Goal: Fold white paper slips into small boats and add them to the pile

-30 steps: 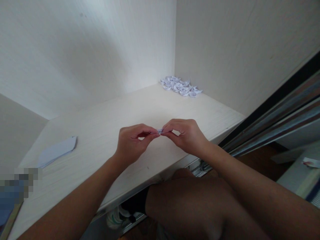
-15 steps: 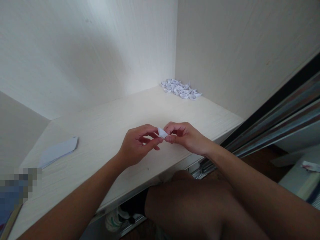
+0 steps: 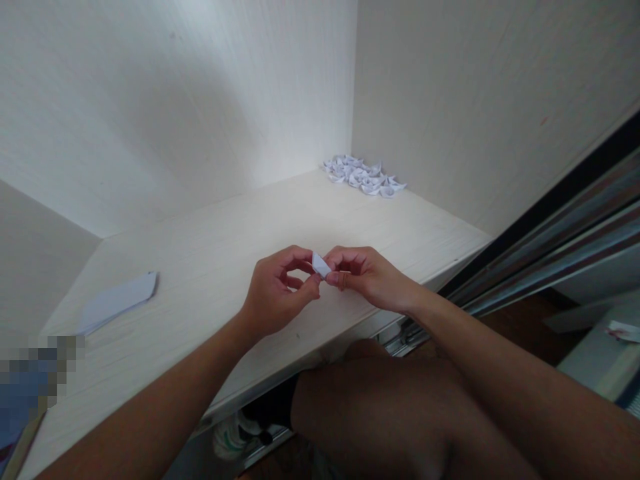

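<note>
A small piece of folded white paper [image 3: 321, 265] is pinched between my two hands, above the pale shelf board [image 3: 240, 227]. My left hand [image 3: 280, 287] grips its left side with thumb and forefinger, the other fingers curled behind. Thumb and bent fingers of my right hand [image 3: 367, 275] close on its lower right edge. The fingertips cover part of the folds. Farther back, in the corner, lies a pile of small folded paper boats [image 3: 363, 177]. To the left, a stack of white paper sheets [image 3: 120, 300] rests on the board.
White panels [image 3: 200, 100] rise behind and at the right. A dark-edged sliding door frame [image 3: 540, 200] runs along the right side. My bent leg [image 3: 370, 407] is under the board's front edge. A pixelated blue patch [image 3: 25, 393] covers the lower left corner.
The folded paper has turned slightly and shifted a little left between my fingers. My right hand has moved slightly left, closer to my left hand.
</note>
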Demonstrator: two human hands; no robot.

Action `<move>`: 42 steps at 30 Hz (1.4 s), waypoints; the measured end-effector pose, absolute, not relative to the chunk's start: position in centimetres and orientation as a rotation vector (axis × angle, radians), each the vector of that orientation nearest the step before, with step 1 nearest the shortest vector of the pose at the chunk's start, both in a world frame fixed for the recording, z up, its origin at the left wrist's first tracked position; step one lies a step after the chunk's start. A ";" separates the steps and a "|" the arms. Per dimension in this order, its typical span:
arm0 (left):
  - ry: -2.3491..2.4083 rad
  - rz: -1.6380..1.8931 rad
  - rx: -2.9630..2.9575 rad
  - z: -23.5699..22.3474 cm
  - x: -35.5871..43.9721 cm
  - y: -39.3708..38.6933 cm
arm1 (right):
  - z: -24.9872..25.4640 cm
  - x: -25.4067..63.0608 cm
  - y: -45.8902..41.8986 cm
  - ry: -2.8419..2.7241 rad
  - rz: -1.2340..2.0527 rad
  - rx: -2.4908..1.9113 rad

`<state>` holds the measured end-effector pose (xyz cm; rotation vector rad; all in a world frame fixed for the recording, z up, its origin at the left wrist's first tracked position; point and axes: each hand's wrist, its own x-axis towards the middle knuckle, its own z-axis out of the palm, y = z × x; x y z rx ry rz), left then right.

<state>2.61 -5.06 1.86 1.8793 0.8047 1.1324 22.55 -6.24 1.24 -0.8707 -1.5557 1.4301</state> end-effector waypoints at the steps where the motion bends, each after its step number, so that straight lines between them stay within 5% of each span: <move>1: 0.797 1.138 1.865 1.8 2.7 -5.1 | 1.2 22.5 -6.2 -1.562 1.420 -0.869; 11: 0.887 1.170 2.135 2.3 2.5 -5.5 | 1.0 21.7 -6.6 -1.576 1.178 -0.931; 26: 0.915 1.226 2.253 2.3 2.5 -5.8 | 0.6 22.2 -6.2 -1.637 1.246 -0.866; 42: 0.532 1.529 2.569 3.0 1.9 -5.5 | 2.4 21.5 -7.8 -1.836 0.701 -0.768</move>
